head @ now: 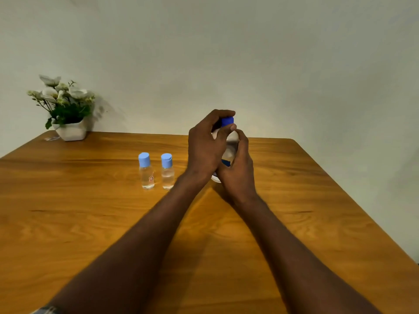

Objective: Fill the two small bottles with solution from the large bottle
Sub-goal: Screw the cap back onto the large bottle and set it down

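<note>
Left hand [205,147]: raised over the large bottle, fingers curled over the top of the dark blue cap [227,121], thumb pressed against the cap's near side; the cap is pinched between thumb and fingers.
Right hand [238,171]: wrapped round the body of the large bottle [231,147] below the left fingers, fingers curled round its far side and hidden from view.
Large bottle: upright on the table [90,223], mostly covered by both hands; pale body and a blue label patch show between the fingers.
Cap state: seated on the bottle neck.
Small bottles: left small bottle [146,172] and right small bottle [167,172] stand upright just beside each other, near the left hand's wrist on its left side, not touched; both carry light blue caps and are clear.
Far corner: flower pot [71,131] with white flowers, well apart from both hands.
</note>
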A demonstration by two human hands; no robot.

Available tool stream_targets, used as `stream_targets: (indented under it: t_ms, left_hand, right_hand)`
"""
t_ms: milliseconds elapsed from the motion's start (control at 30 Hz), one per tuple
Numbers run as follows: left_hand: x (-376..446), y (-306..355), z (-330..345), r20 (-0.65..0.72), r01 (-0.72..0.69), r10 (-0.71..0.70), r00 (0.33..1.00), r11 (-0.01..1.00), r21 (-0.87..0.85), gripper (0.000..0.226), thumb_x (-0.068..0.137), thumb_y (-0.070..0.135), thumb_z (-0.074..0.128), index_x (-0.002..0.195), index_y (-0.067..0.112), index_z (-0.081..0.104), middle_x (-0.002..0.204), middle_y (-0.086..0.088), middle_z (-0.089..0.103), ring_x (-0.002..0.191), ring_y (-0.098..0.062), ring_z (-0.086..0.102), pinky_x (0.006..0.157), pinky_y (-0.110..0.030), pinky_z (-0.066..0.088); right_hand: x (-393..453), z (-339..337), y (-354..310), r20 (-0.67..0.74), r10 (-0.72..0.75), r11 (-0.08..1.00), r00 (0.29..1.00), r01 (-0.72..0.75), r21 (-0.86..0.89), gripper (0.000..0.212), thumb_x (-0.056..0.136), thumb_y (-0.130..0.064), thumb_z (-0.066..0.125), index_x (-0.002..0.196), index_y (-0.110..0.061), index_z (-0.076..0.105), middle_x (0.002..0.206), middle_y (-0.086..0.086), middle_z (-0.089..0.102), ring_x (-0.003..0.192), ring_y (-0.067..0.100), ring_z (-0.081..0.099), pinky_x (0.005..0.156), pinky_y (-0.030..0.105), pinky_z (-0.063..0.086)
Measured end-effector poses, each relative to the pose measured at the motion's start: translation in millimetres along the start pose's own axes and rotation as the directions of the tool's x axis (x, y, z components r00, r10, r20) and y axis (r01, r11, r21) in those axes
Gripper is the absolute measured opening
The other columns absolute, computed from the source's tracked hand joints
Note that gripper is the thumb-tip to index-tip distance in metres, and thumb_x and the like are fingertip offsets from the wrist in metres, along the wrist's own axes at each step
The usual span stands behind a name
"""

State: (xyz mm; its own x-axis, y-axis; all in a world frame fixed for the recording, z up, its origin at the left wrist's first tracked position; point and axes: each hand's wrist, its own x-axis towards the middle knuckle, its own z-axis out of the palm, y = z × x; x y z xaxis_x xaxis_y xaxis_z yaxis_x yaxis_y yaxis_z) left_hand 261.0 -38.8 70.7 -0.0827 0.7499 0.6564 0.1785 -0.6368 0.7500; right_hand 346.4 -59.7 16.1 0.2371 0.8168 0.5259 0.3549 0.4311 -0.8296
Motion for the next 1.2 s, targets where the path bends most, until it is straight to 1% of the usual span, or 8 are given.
stream_targets:
  t_ms: [233,400,467,600,700,833,967,1200]
  left_hand:
    - [10.2,-2.0,-6.8,0.034,0.016,-0.017,0.999,1.0,0.018,0.026,0.09,0.006,0.078,0.115,0.013,0.079,0.1,0.003,0.079,0.096,-0.009,0.075,0.091,-0.025,0.059]
    - [14.5,-1.6,-7.5,0.056,0.041,-0.042,0.998,0.999,0.018,0.025,0.089,-0.001,0.076,0.11,0.012,0.079,0.093,0.008,0.077,0.089,0.004,0.073,0.083,-0.01,0.054]
    - [16.9,-1.6,-9.1,0.078,0.028,-0.031,0.996,0.999,0.04,0.025,0.089,-0.001,0.075,0.109,0.013,0.079,0.094,0.011,0.077,0.089,0.005,0.073,0.084,-0.012,0.055]
    - [22.4,1.2,-12.9,0.127,0.011,-0.025,0.992,0.994,0.108,0.025,0.089,-0.003,0.07,0.106,0.013,0.08,0.097,0.005,0.078,0.093,-0.006,0.075,0.092,-0.031,0.061]
    - [22.6,3.3,-14.4,0.136,0.011,-0.027,0.99,0.993,0.116,0.026,0.088,-0.005,0.067,0.105,0.012,0.079,0.096,0.003,0.079,0.093,-0.011,0.076,0.092,-0.037,0.062]
    - [22.4,8.9,-14.6,0.139,0.042,-0.057,0.989,0.993,0.107,0.026,0.089,-0.004,0.07,0.105,0.013,0.08,0.099,0.004,0.079,0.094,-0.008,0.076,0.093,-0.034,0.061]
    - [19.6,8.8,-14.5,0.137,0.028,-0.042,0.99,0.994,0.102,0.024,0.091,-0.002,0.07,0.108,0.012,0.079,0.104,0.001,0.079,0.096,-0.009,0.075,0.093,-0.032,0.061]
    - [14.2,6.9,-16.7,0.155,0.046,-0.053,0.987,0.998,0.049,0.028,0.093,0.002,0.071,0.117,0.016,0.079,0.1,0.008,0.077,0.097,0.0,0.073,0.088,-0.012,0.054]
  right_hand:
    - [1.4,0.8,3.4,-0.01,-0.021,0.999,1.0,0.02,-0.028,0.088,0.085,-0.008,0.082,0.156,-0.026,0.033,0.146,-0.002,0.055,0.128,0.016,0.06,0.096,0.04,0.062]
    - [2.0,1.2,5.9,-0.005,-0.024,0.999,1.0,0.024,-0.032,0.089,0.085,-0.009,0.082,0.156,-0.028,0.031,0.145,-0.003,0.056,0.125,0.015,0.061,0.097,0.039,0.061]
    - [1.7,0.9,5.7,-0.003,-0.027,0.999,1.0,0.027,-0.04,0.088,0.086,-0.01,0.081,0.156,-0.029,0.031,0.145,-0.003,0.055,0.126,0.014,0.06,0.097,0.037,0.061]
    - [1.9,0.0,6.8,0.005,-0.045,0.998,0.999,0.045,-0.035,0.084,0.089,-0.011,0.08,0.156,-0.029,0.033,0.145,-0.004,0.056,0.126,0.013,0.06,0.097,0.029,0.059]
    - [2.1,0.8,8.5,0.006,-0.038,0.998,0.999,0.038,-0.045,0.085,0.089,-0.013,0.08,0.157,-0.031,0.032,0.145,-0.009,0.055,0.123,0.005,0.06,0.094,0.021,0.056]
    - [4.6,-0.1,11.2,0.003,-0.038,0.998,0.999,0.038,-0.054,0.085,0.089,-0.011,0.08,0.155,-0.035,0.032,0.145,-0.012,0.054,0.124,0.003,0.058,0.092,0.014,0.053]
    - [4.5,0.2,13.0,-0.001,-0.037,0.997,0.999,0.036,-0.069,0.086,0.089,-0.013,0.081,0.155,-0.038,0.031,0.14,-0.022,0.049,0.116,-0.014,0.054,0.081,0.0,0.047]
    - [3.9,-0.5,15.4,-0.006,-0.034,0.997,0.999,0.034,-0.073,0.086,0.088,-0.014,0.082,0.156,-0.032,0.032,0.141,-0.021,0.049,0.118,-0.024,0.049,0.085,0.001,0.047]
